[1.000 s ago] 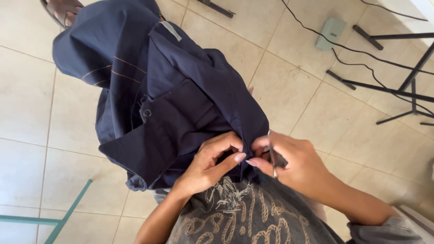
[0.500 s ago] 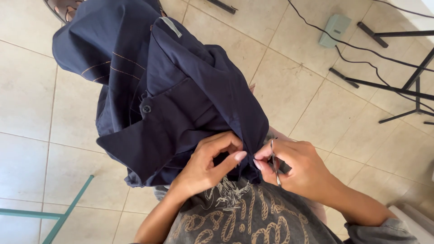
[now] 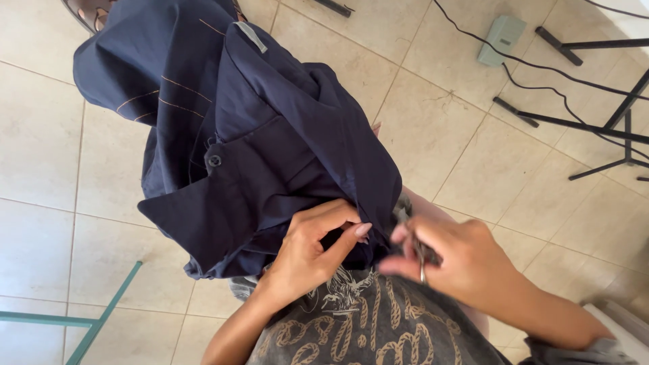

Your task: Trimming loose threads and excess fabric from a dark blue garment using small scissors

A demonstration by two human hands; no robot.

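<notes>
A dark navy garment (image 3: 257, 135) with a button and orange stitching lies draped over my lap. My left hand (image 3: 314, 247) pinches a fold of its cloth at the lower edge. My right hand (image 3: 460, 260), blurred, sits just to the right of that fold and grips small metal thread snips (image 3: 411, 233), whose tips point toward the cloth. A ring shows on one finger of the right hand.
Beige floor tiles (image 3: 487, 162) lie all around. Black cables and black metal stand legs (image 3: 595, 128) run at the upper right beside a small green box (image 3: 501, 39). A teal metal frame (image 3: 88, 324) sits at the lower left. A sandalled foot shows at the top left.
My right hand has shifted slightly with the snips beside the fold and is now blurred. The left hand keeps its pinch on the cloth.
</notes>
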